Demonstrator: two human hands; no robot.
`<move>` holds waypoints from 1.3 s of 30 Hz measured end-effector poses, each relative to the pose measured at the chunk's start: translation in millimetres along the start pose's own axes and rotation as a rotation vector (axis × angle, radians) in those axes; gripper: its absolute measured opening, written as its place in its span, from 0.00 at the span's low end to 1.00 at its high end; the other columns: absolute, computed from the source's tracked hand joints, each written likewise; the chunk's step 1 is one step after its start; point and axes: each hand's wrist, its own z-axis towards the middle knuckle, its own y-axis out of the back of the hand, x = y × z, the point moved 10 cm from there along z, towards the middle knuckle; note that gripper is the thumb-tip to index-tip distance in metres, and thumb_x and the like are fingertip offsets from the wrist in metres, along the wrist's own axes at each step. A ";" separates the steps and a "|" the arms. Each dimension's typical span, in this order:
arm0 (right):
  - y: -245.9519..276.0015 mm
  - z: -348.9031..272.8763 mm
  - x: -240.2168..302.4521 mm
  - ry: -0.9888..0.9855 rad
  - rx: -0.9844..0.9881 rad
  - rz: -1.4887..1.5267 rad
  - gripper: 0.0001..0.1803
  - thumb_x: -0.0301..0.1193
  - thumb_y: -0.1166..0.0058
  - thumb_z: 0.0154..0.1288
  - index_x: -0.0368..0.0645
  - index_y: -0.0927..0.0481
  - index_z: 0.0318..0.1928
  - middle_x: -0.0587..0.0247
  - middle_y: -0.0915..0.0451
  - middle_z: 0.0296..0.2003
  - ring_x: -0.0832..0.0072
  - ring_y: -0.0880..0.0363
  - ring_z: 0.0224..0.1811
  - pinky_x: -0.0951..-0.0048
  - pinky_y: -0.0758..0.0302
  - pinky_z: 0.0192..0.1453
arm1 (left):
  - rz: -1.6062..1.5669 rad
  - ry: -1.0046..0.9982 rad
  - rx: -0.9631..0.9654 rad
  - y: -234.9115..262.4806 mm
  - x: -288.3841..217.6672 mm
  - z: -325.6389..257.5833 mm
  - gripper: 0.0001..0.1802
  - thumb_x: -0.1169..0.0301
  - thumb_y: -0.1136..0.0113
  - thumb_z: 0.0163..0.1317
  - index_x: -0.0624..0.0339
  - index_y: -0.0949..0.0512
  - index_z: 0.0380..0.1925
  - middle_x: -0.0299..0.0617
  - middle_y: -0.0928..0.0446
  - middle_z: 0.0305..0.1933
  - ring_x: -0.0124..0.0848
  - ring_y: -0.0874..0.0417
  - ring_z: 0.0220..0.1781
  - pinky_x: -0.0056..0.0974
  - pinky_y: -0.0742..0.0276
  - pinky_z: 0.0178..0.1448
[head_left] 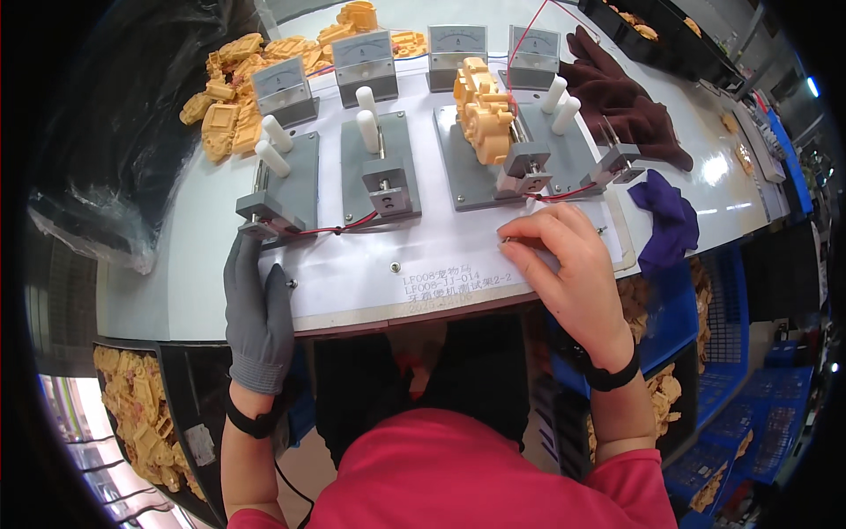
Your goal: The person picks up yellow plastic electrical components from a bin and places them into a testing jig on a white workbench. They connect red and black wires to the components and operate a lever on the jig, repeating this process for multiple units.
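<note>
Gloved left hand (257, 310) on white board (352, 273), bare right hand (564, 264) beside grey fixtures (381, 167)

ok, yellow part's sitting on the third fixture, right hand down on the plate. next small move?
Probably lift the right hand to the white handles beside the yellow toy part. It rests on the white base plate, fingertips pinched; the gloved left hand lies at the plate edge.

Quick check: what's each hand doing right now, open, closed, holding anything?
Left hand: gloved, open, flat on the white test board, holding nothing.
Right hand: bare, fingers curled on the board; whether it grips anything cannot be told.
</note>
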 end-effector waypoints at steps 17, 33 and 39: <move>-0.8 -1.3 3.3 0.072 -0.017 -0.030 0.04 0.25 0.37 0.57 0.42 0.19 0.34 0.64 0.23 0.31 0.64 0.24 0.38 0.64 0.32 0.44 | -0.080 0.055 -0.023 -2.5 11.3 -0.7 0.28 0.76 0.54 0.66 0.66 0.38 0.67 0.57 0.34 0.68 0.50 0.33 0.69 0.46 0.40 0.72; 15.3 -10.7 -26.0 -0.230 -0.123 0.337 0.12 0.28 0.38 0.63 0.39 0.24 0.45 0.62 0.22 0.35 0.73 0.25 0.36 0.73 0.27 0.43 | -0.191 0.059 0.022 8.5 7.0 2.3 0.29 0.76 0.52 0.67 0.62 0.39 0.69 0.53 0.35 0.70 0.42 0.34 0.72 0.44 0.39 0.72; 16.6 -7.7 -39.0 -0.252 -0.167 0.664 0.19 0.31 0.41 0.68 0.41 0.29 0.56 0.65 0.25 0.43 0.82 0.27 0.39 0.79 0.29 0.45 | -0.297 -0.100 0.027 75.9 -76.1 53.3 0.30 0.74 0.51 0.68 0.58 0.39 0.71 0.46 0.31 0.67 0.34 0.30 0.68 0.39 0.36 0.69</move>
